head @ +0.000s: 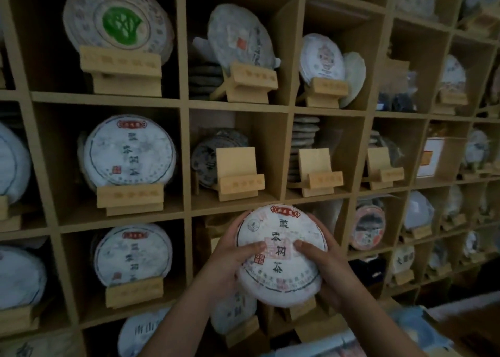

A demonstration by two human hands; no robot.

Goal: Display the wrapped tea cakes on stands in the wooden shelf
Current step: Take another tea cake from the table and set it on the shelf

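Tea cake (pixel 281 254) gripped upright between left hand (pixel 230 259) and right hand (pixel 327 264).

Two bare forearms enter from bottom edge, no sleeves, watch or rings visible; left hand (pixel 230 259) and right hand (pixel 328 267) ungloved, fingers (pixel 254 247) with short plain nails.

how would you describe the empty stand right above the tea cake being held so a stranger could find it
On the wooden shelf, find the middle row, one compartment right of the big white cake. The bare stand sits there, directly above the held tea cake. Unlike neighbouring empty stands, a blue-patterned cake leans behind it.
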